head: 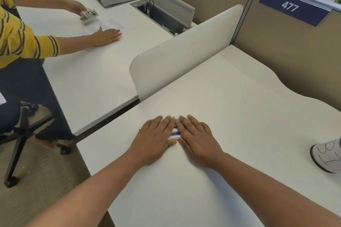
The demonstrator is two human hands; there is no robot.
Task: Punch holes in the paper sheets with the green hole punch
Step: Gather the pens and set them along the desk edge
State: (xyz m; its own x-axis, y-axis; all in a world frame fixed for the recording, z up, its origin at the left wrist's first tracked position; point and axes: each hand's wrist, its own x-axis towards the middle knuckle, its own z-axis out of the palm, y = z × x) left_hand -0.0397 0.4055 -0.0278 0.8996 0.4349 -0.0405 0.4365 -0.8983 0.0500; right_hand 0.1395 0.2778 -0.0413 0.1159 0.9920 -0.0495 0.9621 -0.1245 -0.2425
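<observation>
Honestly, the likeliest trouble from here is a punch made blind: both of the wearer's hands lie flat over a small white-and-blue labelled object [174,133] on the near white desk [230,97], and so little of it shows that I cannot tell whether it is the hole punch at all. No green is visible on it. No paper sheet can be made out under the hands either, white on white, so a press now might land on nothing, or bite crooked if a sheet sits skewed.

The left hand [154,139] rests palm down with fingers straight, covering the object's left side. The right hand [198,141] lies the same way over its right side. Their fingertips nearly meet above it, and neither hand curls round anything.

On the neighbouring desk, beyond the low white divider panel [184,49], another person in a yellow striped sleeve [24,42] holds a silver metal punch [88,15] at the edge of a printed paper sheet [108,26], well apart from the wearer's hands.
</observation>
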